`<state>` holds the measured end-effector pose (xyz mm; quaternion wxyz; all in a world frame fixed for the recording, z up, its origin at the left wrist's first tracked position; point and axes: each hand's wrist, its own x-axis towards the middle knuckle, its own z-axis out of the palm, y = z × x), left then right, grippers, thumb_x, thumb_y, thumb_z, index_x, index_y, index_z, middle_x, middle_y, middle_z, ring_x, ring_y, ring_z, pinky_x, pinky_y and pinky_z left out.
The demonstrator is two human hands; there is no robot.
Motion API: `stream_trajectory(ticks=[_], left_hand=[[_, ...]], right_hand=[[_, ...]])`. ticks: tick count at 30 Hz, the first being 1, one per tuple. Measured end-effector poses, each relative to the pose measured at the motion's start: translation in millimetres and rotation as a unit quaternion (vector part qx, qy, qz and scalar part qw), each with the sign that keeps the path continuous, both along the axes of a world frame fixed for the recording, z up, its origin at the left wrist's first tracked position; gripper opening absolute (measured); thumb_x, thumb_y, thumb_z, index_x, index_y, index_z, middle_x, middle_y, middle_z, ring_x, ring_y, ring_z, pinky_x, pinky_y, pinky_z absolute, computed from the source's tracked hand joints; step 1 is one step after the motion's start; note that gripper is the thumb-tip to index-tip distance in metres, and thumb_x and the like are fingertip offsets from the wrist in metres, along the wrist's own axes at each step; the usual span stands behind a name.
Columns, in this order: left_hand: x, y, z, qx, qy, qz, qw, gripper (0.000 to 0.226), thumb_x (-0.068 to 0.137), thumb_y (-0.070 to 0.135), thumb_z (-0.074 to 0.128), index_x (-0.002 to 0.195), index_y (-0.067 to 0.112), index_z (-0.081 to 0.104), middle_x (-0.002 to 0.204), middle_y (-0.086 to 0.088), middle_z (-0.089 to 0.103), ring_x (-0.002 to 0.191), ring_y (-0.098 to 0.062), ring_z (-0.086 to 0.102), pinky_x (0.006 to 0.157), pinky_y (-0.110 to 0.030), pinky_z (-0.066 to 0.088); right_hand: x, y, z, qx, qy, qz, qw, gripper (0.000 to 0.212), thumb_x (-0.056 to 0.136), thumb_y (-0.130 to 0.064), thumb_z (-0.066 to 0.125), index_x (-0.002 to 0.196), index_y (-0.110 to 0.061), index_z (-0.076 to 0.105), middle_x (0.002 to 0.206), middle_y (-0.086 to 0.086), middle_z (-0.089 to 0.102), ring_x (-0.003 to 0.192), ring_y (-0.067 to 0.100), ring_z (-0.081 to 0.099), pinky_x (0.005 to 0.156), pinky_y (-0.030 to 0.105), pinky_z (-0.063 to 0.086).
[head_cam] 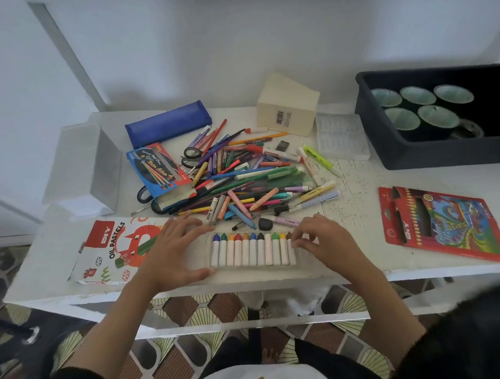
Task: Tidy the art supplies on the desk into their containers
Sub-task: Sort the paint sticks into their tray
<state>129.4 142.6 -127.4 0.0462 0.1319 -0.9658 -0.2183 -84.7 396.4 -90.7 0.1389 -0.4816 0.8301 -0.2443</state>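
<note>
A clear tray of oil pastels (251, 250) lies at the desk's front edge, with several white-wrapped sticks side by side. My left hand (174, 250) holds the tray's left end, thumb along its front. My right hand (323, 239) pinches the rightmost pastel with its fingertips. The oil pastels box (114, 249) lies flat under my left wrist. Behind the tray spreads a heap of pens, pencils, markers and crayons (242, 178), with scissors (191, 156) in it.
A blue pencil case (167, 122) and a watercolour box (160, 173) lie behind the heap's left side. A red coloured-pencil packet (443, 223) lies at right. A black tub (435, 152) with cups, a cream box (289, 108) and a white box (86, 168) stand around.
</note>
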Motion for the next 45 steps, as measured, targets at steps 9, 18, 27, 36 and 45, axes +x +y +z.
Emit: stream_trajectory(ticks=[9, 18, 27, 36, 45], left_hand=[[0, 1, 2, 0.003, -0.004, -0.001, 1.000, 0.079, 0.068, 0.069, 0.060, 0.138, 0.045, 0.034, 0.146, 0.011, 0.029, 0.144, -0.007, 0.001, 0.117, -0.046, 0.011], [0, 0, 5, 0.029, -0.021, 0.015, 0.999, 0.079, 0.067, 0.074, 0.060, 0.137, 0.053, 0.031, 0.147, 0.025, 0.010, 0.142, 0.000, -0.014, 0.114, -0.041, 0.003], [1, 1, 6, 0.039, -0.036, 0.026, 0.998, 0.080, 0.069, 0.071, 0.062, 0.139, 0.055, 0.027, 0.152, 0.015, 0.015, 0.144, -0.007, -0.010, 0.115, -0.045, 0.008], [0, 2, 9, 0.045, -0.051, 0.028, 0.997, 0.081, 0.069, 0.067, 0.062, 0.140, 0.054, 0.024, 0.152, 0.014, 0.012, 0.143, -0.005, -0.013, 0.114, -0.042, 0.003], [1, 0, 5, 0.053, -0.050, 0.031, 0.997, 0.081, 0.068, 0.072, 0.059, 0.140, 0.054, 0.026, 0.152, 0.013, 0.015, 0.143, -0.006, -0.011, 0.115, -0.044, 0.001]], right_hand=[[-41, -50, 41, -0.031, -0.020, 0.018, 0.999, 0.006, 0.087, -0.022, 0.065, 0.086, -0.019, 0.070, 0.079, -0.009, 0.062, 0.070, 0.009, 0.053, 0.066, 0.029, 0.047], [-122, -162, 55, 0.010, 0.032, -0.059, 0.998, 0.014, 0.089, -0.017, 0.060, 0.093, -0.008, 0.070, 0.098, 0.007, 0.068, 0.092, 0.021, 0.061, 0.083, 0.033, 0.047], [-149, -230, 33, 0.179, 0.088, -0.004, 0.980, 0.046, 0.094, 0.001, 0.040, 0.140, -0.007, 0.041, 0.141, 0.017, 0.045, 0.125, 0.032, 0.046, 0.099, 0.035, 0.039], [-135, -237, 23, 0.175, 0.244, -0.042, 0.953, 0.025, 0.096, 0.002, 0.037, 0.112, 0.004, 0.056, 0.114, 0.022, 0.059, 0.105, 0.035, 0.057, 0.077, 0.035, 0.043], [-132, -224, 19, 0.013, 0.203, -0.147, 0.968, 0.023, 0.098, -0.007, 0.041, 0.111, -0.003, 0.059, 0.108, 0.016, 0.062, 0.093, 0.034, 0.061, 0.062, 0.034, 0.041]])
